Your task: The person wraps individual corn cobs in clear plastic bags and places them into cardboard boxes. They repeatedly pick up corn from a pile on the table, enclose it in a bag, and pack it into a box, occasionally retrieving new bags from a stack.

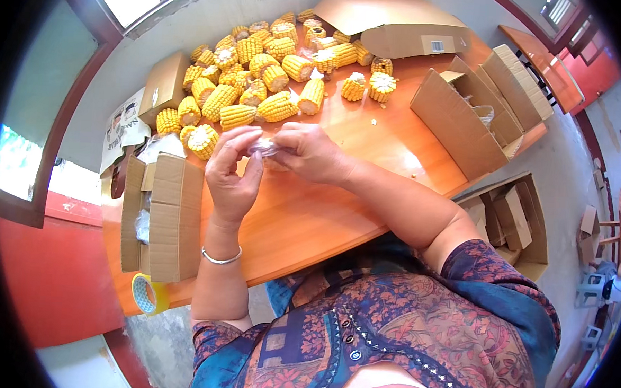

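Note:
Both hands meet over the table, pinching a small crumpled piece of clear plastic film, perhaps a bag. My left hand holds its near-left side between thumb and fingers, and a silver bangle circles that wrist. From the right, my right hand grips the other side with bent fingers. Whether anything lies inside the plastic is hidden by the fingers. Just beyond the hands lies a heap of cut yellow corn cob pieces. One corn piece is close to the left fingertips, and another partly wrapped piece stands past the right hand.
An open cardboard box with plastic inside stands at left, near a yellow tape roll. Another open box is on the right. A flattened carton lies at the back of the wooden table. A large box sits on the floor.

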`<act>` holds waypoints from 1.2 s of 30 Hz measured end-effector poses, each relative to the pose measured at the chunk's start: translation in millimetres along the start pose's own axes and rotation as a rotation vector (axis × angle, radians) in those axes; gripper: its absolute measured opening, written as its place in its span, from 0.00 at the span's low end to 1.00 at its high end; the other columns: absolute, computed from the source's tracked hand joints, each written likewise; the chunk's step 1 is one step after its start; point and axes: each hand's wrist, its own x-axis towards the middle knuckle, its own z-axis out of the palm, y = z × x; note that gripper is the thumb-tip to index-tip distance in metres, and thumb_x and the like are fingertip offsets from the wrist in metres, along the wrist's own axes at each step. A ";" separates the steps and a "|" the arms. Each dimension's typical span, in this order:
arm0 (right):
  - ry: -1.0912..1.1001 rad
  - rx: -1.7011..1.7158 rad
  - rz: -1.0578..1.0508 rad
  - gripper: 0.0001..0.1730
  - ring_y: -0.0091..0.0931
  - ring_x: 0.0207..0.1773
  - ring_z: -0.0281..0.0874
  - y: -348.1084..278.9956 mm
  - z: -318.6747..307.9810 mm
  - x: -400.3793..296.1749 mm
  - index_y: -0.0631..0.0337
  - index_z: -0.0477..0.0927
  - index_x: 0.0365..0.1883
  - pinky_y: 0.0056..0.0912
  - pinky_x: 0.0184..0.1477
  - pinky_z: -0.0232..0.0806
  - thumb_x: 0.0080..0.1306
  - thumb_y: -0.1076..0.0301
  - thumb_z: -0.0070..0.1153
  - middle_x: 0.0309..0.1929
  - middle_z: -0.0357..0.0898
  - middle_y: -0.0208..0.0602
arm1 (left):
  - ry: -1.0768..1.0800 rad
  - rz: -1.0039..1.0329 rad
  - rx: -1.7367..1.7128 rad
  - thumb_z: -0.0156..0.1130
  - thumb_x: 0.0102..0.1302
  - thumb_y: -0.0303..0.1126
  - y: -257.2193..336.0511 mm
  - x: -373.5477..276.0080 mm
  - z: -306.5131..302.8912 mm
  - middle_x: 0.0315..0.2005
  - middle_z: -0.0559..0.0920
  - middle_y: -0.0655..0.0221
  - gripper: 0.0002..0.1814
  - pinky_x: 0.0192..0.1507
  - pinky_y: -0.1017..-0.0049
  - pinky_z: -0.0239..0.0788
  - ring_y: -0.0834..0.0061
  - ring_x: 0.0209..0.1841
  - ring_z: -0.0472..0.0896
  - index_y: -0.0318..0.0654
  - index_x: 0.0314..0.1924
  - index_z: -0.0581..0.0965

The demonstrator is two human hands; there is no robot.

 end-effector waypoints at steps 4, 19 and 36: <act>0.033 0.176 0.110 0.06 0.28 0.35 0.76 5.8 0.4 1.7 0.64 0.79 0.31 0.31 0.37 0.68 0.59 0.71 0.62 0.26 0.77 0.38 | 0.001 -0.029 0.099 0.67 0.57 0.21 0.8 1.9 -0.4 0.52 0.76 0.62 0.22 0.43 0.80 0.71 0.76 0.40 0.79 0.34 0.53 0.76; -0.036 -0.039 -0.216 0.28 0.41 0.49 0.76 -7.8 -10.6 -3.7 0.58 0.76 0.51 0.42 0.52 0.69 0.53 0.63 0.69 0.47 0.78 0.44 | -0.157 -0.721 -0.557 0.59 0.69 0.30 -39.2 -8.9 -11.6 0.47 0.80 0.66 0.16 0.48 0.76 0.74 0.75 0.48 0.79 0.33 0.55 0.73; 0.164 -0.261 -0.107 0.32 0.32 0.47 0.81 -72.2 -188.6 -44.3 0.67 0.75 0.53 0.33 0.49 0.72 0.56 0.57 0.68 0.44 0.80 0.47 | -0.414 -0.634 -0.591 0.52 0.70 0.26 54.2 46.2 61.4 0.51 0.77 0.57 0.22 0.46 0.71 0.77 0.66 0.48 0.81 0.28 0.62 0.66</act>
